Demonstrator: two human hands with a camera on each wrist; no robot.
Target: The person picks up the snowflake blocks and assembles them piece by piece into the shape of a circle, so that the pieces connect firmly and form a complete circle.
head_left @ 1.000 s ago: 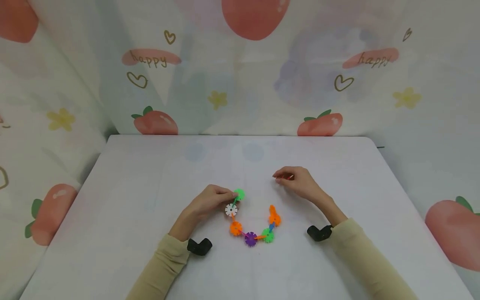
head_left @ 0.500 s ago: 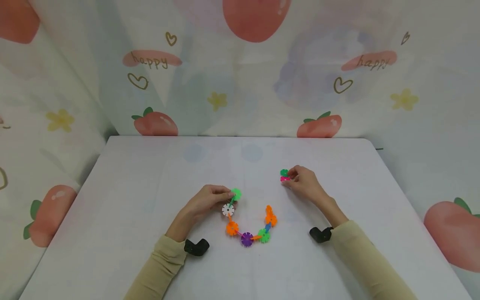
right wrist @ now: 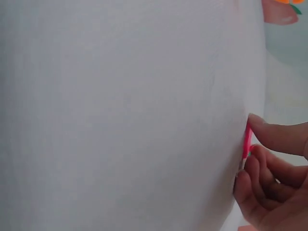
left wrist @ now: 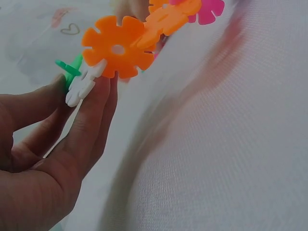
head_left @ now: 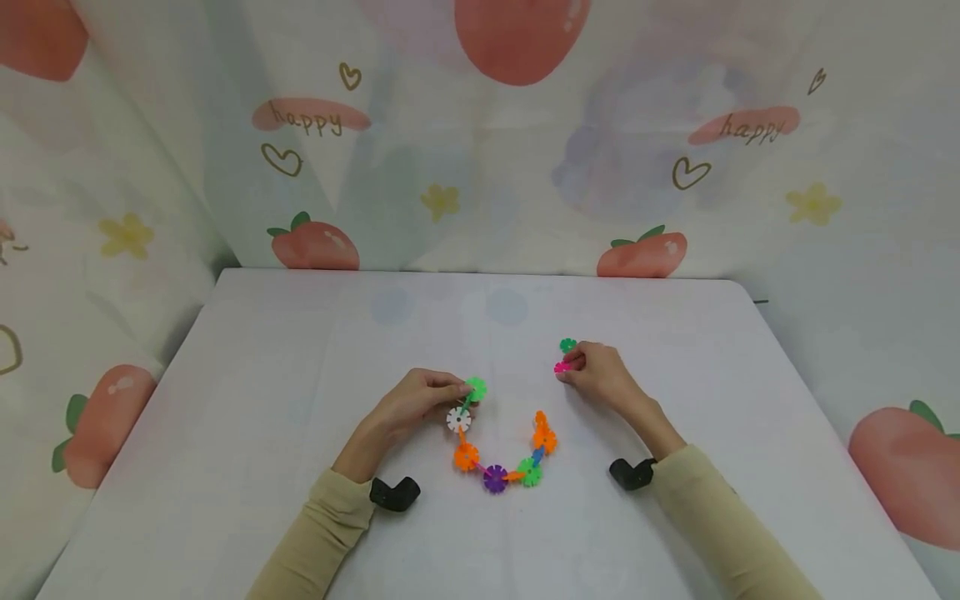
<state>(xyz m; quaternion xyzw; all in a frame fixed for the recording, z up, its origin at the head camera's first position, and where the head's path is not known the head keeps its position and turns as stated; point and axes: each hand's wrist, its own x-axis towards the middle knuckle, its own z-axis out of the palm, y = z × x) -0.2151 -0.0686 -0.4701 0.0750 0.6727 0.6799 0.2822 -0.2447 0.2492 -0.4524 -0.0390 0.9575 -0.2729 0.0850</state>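
Note:
A curved chain of interlocking snowflake discs hangs from my left hand, which pinches its upper end by the light green disc. Below that come a darker green disc seen edge-on, a white disc and an orange disc. The far end finishes in orange discs, with no hand on it. In the left wrist view, thumb and fingers close around the white and green discs. My right hand pinches a loose pink disc low at the table. A green disc lies just beyond its fingers.
The white table spreads under both hands, its far edge meeting a patterned cloth backdrop. Black wrist mounts stick out from both sleeves.
My right hand has uncovered the pink and green discs and drawn the pink one slightly toward me, away from the green. The left hand and chain stay nearly in place.

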